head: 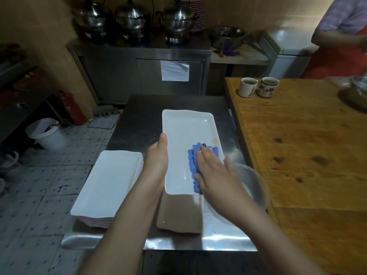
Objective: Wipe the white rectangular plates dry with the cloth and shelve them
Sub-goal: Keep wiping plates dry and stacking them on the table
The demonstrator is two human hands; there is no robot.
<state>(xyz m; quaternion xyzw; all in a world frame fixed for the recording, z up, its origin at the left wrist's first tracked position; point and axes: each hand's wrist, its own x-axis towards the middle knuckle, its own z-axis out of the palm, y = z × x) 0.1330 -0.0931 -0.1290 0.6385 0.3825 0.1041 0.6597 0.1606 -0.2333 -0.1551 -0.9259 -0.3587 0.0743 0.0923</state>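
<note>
Steel table (pixel 139 116) bears a plate (pixel 186 126), right fingers (pixel 206 156) flat on cloth (pixel 192 157) inside, left fingers (pixel 163 141) gripping rim.

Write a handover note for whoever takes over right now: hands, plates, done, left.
Left hand: holds the plate by its left rim, thumb on top.
Right hand: flat, presses the cloth onto the plate's near right part.
Stack of white plates sits on the table, left of the plate; wiped or not, cannot tell.
Done: this plate is mid-wipe.
Left: an orange smear by the right rim, just beyond the cloth; finish the wipe, then shelve the plates.
</note>
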